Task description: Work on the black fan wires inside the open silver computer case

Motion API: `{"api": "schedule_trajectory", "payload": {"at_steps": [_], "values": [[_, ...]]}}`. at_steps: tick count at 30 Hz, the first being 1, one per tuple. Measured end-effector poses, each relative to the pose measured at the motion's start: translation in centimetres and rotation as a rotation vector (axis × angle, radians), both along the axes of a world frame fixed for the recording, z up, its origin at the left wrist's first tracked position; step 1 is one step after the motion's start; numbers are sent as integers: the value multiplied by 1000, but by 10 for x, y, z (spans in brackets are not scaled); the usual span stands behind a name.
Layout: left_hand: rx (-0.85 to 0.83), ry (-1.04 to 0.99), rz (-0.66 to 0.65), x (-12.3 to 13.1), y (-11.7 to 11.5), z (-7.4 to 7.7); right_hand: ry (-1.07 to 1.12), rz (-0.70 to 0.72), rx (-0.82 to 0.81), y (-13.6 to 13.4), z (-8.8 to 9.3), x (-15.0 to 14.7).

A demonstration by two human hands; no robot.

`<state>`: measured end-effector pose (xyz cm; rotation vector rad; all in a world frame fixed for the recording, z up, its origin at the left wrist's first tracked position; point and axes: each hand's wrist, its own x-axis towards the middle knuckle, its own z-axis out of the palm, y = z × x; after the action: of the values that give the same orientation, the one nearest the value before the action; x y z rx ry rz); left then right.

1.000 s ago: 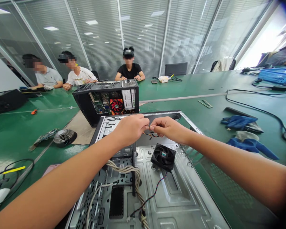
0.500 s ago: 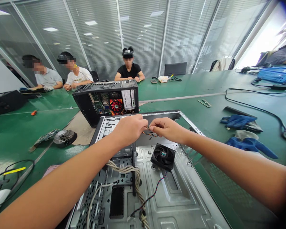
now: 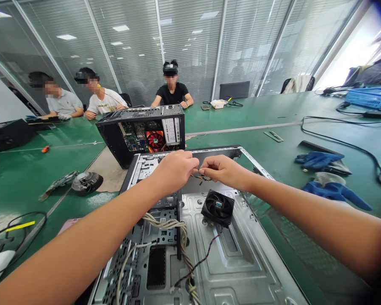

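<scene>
Working at a glossy green table (image 3: 247,116) in a bright room with a glass wall (image 3: 190,46) and blinds (image 3: 244,55); pinching thin wires (image 3: 204,178) in left hand (image 3: 174,171) and right hand (image 3: 226,171), both curled to a narrow grip, by the far edge of an open metal case (image 3: 266,264) on the table; showing dark and orange strands, sagging loosely below the hands, partly hidden

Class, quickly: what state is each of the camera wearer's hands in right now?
Left hand: closed, apparently pinching thin black-and-orange wires.
Right hand: fingertips closed, apparently pinching the same wires.
</scene>
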<state>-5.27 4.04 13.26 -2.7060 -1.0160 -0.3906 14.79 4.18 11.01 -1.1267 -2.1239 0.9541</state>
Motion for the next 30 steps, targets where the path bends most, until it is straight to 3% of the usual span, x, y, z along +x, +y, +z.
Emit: {"api": "schedule_trajectory", "payload": {"at_steps": [15, 30], "values": [[-92, -129, 3, -1, -4, 3, -18, -20, -69, 0, -1, 0], [44, -1, 34, 2, -4, 1, -1, -24, -21, 1, -1, 0]]}}
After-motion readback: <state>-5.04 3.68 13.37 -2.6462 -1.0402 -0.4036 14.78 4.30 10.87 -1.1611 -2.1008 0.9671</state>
